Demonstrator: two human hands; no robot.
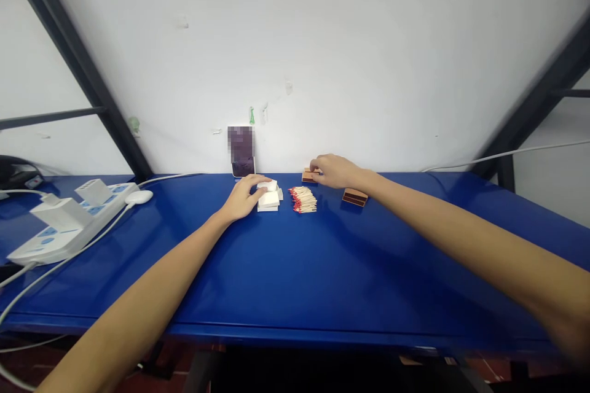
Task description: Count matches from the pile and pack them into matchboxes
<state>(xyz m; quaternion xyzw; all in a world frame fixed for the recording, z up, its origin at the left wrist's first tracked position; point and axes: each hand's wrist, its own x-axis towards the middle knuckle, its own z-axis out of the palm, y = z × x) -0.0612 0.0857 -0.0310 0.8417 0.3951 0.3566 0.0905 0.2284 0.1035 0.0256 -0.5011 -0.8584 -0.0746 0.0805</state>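
Observation:
My left hand (243, 198) is closed lightly around the upper of several small white matchbox trays (268, 200), its thumb and fingers at the tray's sides. Across from it, my right hand (335, 171) has its fingertips closed on a brown matchbox sleeve (308, 176) near the wall. Between the hands lies a pile of wooden matches (304, 200), red heads pointing left. A second brown group of matchbox sleeves (354, 197) rests below my right wrist, dark openings facing me.
A phone (242, 152) leans upright against the white wall behind my left hand. At the left, a white power strip (74, 230) with chargers and cables sits on the blue table (276, 282). Dark metal posts slant at both sides.

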